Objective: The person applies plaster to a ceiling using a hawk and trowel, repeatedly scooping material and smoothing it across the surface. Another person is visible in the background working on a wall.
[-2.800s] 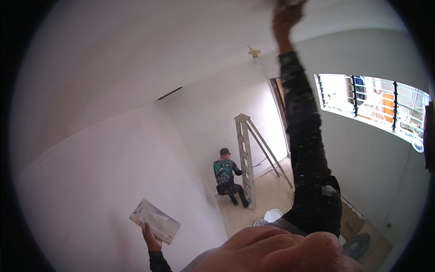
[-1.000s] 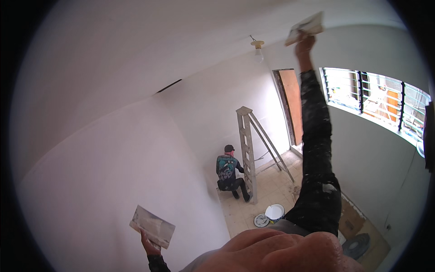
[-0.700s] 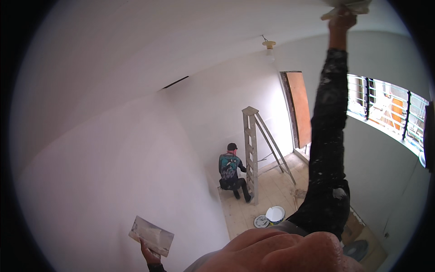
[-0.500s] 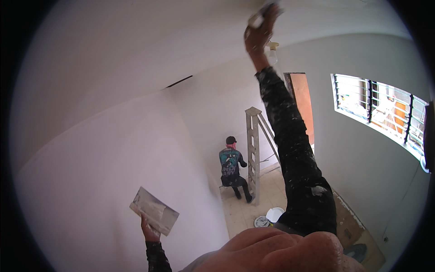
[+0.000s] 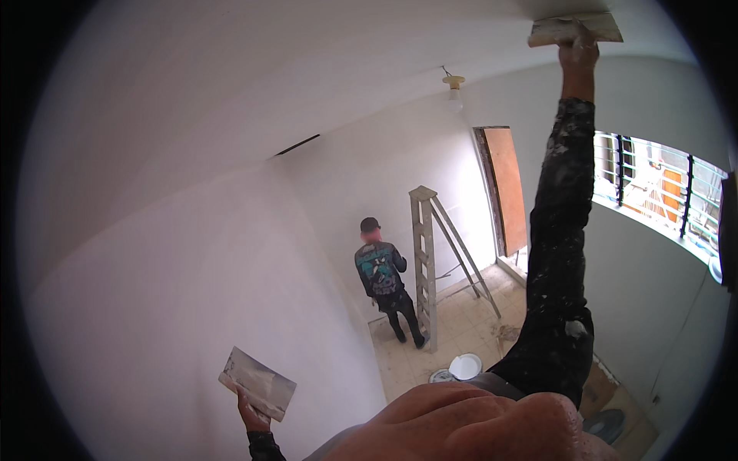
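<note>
Reaches R hand (image 5: pixel 579 54) + trowel (image 5: pixel 552 31) to R of bulb (image 5: pixel 455 97), vs. up-L just b4; sees co-worker (image 5: pixel 380 269) standing, vs. crouched.

Ladder (image 5: pixel 430 269) and bucket (image 5: pixel 465 367) on floor (image 5: pixel 459 323)

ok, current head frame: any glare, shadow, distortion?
Head view: glare washes out parts of the window and the far wall beside the door; head view: shadow on the ceiling by the flat blade in the right hand; head view: fisheye bows straight edges, corners black.
</note>
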A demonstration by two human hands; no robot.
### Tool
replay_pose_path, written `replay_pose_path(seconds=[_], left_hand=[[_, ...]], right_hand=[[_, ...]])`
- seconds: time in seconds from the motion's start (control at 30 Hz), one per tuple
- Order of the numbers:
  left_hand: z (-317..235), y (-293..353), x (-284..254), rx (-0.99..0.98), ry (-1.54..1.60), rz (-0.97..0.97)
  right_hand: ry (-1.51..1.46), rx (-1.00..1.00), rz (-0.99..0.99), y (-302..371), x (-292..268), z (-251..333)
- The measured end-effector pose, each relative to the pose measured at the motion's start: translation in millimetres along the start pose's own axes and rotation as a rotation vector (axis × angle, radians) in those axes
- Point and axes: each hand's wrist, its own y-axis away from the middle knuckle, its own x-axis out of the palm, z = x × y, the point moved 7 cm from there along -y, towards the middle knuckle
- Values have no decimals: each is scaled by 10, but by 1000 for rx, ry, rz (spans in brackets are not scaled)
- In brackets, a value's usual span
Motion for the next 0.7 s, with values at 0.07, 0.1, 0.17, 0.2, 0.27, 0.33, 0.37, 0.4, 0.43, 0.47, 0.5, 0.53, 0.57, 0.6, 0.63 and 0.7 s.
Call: replay_pose_path(seconds=[0.07,0.1,0.17,0.2,0.27,0.33,0.37,0.4,0.43,0.47,0.5,0.53,0.57,0.6,0.63,0.7], left_hand=[[-7,-90,342,30,-32,26],[4,-157,658,41,-76,48],[46,-284,1117,65,-125,101],[45,-240,1143,90,-130,99],[149,-411,1480,93,-116,168],[305,-498,1774,67,-93,218],[360,-478,1821,73,-107,216],[395,-419,1856,83,-120,210],[377,-362,1856,99,-136,192],[342,-333,1846,89,-137,190],[332,-308,1785,77,-133,190],[309,-272,1692,68,-132,182],[279,-266,1598,31,-120,157],[243,-289,1523,-5,-107,137],[247,-376,1483,-46,-85,137],[241,-447,1263,-70,-30,146]], right_hand=[[187,-108,-93,-104,7,726],[-87,96,-96,-131,69,1137],[-730,493,-312,-11,252,2009],[-516,529,-304,-193,12,2966],[-495,560,-311,-308,-164,3566],[-719,441,-130,-212,-372,3770],[-883,413,10,-159,-457,3750],[-1012,452,75,-85,-556,3604],[-984,492,15,-6,-695,3392],[-668,372,120,76,-680,2953],[-562,329,79,94,-705,2443],[-465,299,59,104,-693,1854],[-350,253,56,95,-673,1246],[-209,186,64,17,-646,595],[-10,64,78,-223,-692,-90],[424,-177,150,-598,-681,-1166]])
